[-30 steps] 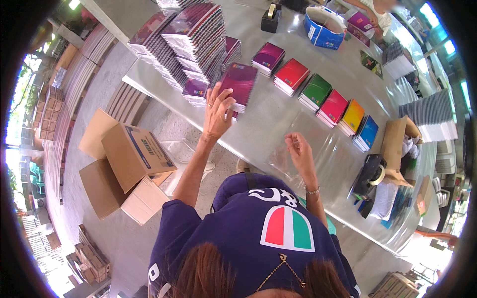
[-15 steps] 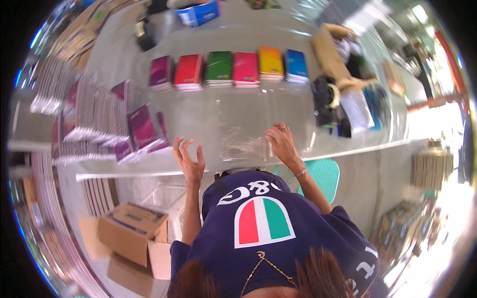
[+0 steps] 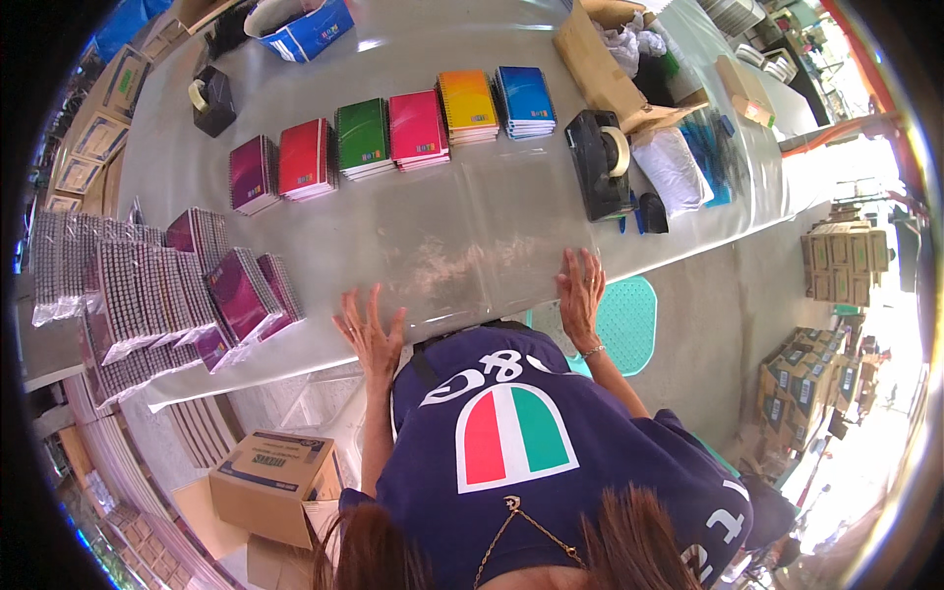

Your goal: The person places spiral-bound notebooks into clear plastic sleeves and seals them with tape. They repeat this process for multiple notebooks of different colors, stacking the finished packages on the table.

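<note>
My left hand (image 3: pixel 372 329) is at the table's near edge with its fingers spread and nothing in it. To its right, my right hand (image 3: pixel 581 295) is also at that edge, empty, its fingers stretched out. Between them the shiny table cover (image 3: pixel 472 221) looks like clear plastic, with a wrinkled, glossy patch. Beyond the hands runs a row of spiral notebook stacks: purple (image 3: pixel 254 175), red (image 3: pixel 307 157), green (image 3: pixel 363 138), pink (image 3: pixel 419 129), yellow (image 3: pixel 468 103) and blue (image 3: pixel 525 100).
Many plastic-wrapped purple notebooks (image 3: pixel 147 285) are piled at the left. Tape dispensers stand at the right (image 3: pixel 597 167) and far left (image 3: pixel 211 101). Beyond are a blue box (image 3: pixel 305 34) and a cardboard box (image 3: pixel 600 64). Below are an opened carton (image 3: pixel 270 482) and a turquoise stool (image 3: pixel 629 324).
The view has turned, so the table appears tilted. My right hand has shifted right and nearer the edge, its bent fingers now straightened. The left fingers have spread flatter.
</note>
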{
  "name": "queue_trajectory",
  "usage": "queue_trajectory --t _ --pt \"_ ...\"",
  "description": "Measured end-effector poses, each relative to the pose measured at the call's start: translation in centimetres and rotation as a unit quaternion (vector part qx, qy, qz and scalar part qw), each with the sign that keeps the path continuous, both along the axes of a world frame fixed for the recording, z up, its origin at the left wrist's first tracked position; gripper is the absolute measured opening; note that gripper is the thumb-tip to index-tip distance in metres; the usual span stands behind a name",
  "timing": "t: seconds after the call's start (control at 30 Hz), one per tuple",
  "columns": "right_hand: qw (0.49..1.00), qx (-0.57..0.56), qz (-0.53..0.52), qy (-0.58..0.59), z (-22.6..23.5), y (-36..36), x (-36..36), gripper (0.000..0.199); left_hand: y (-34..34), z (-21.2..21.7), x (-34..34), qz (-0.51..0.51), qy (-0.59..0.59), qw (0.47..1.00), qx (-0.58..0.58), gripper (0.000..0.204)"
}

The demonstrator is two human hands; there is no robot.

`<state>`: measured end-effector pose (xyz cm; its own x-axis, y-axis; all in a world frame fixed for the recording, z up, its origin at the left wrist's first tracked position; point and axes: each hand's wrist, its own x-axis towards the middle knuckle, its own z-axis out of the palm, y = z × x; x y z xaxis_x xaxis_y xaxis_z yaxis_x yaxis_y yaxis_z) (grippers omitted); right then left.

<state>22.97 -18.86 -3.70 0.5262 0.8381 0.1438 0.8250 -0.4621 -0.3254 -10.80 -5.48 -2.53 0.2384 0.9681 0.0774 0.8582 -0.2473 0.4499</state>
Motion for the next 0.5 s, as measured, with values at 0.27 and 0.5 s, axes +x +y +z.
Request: queue_trajectory --t 0.27,0.5 --pt "0.999 -0.034 0.021 -0.005 2.4 0.6 1.2 0.041 -0.1 -0.1 -0.3 0.023 -0.007 1.000 -0.015 0.062" --pt "0.998 0.015 0.001 0.065 4.6 7.3 2.0 0.021 0.2 -1.0 -0.4 0.086 -0.048 0.995 -0.009 0.041"
